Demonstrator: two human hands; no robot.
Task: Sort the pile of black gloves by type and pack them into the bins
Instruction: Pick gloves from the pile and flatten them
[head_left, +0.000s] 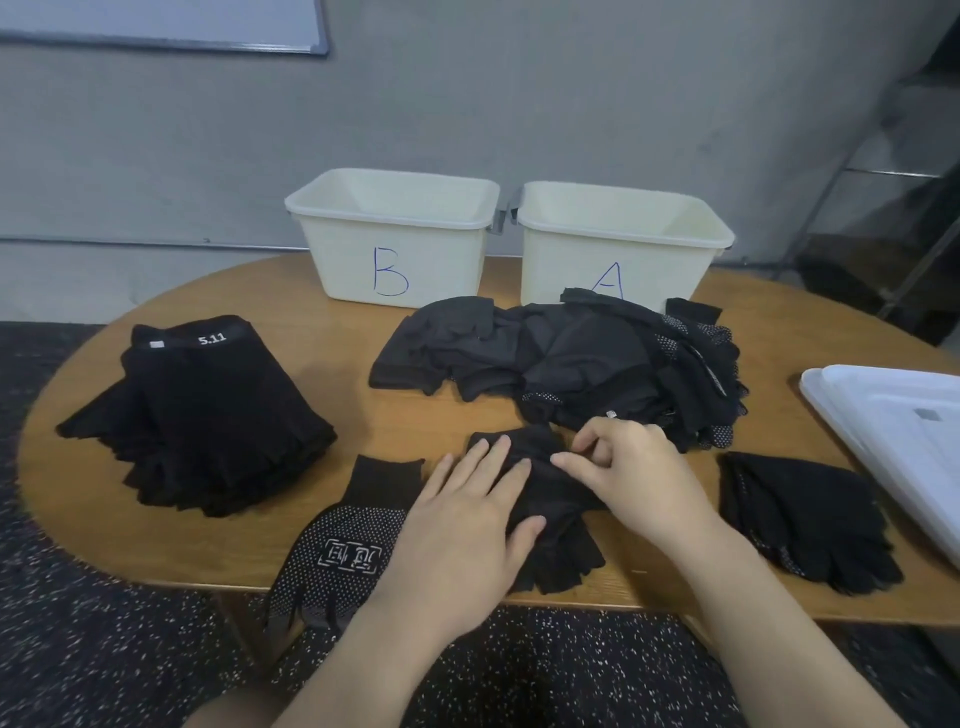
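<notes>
Left hand flat, fingers straight, pressing a fingerless glove at the table's near edge. Right hand pinching that glove's cuff end. Dotted glove partly hidden under the left wrist, fingers hanging off the edge. Unsorted pile masking the foot of bin A; bin B beside it. Sorted stack left, smaller stack right. White lid cut off.

white tray on wooden table, whiteboard behind.
</notes>
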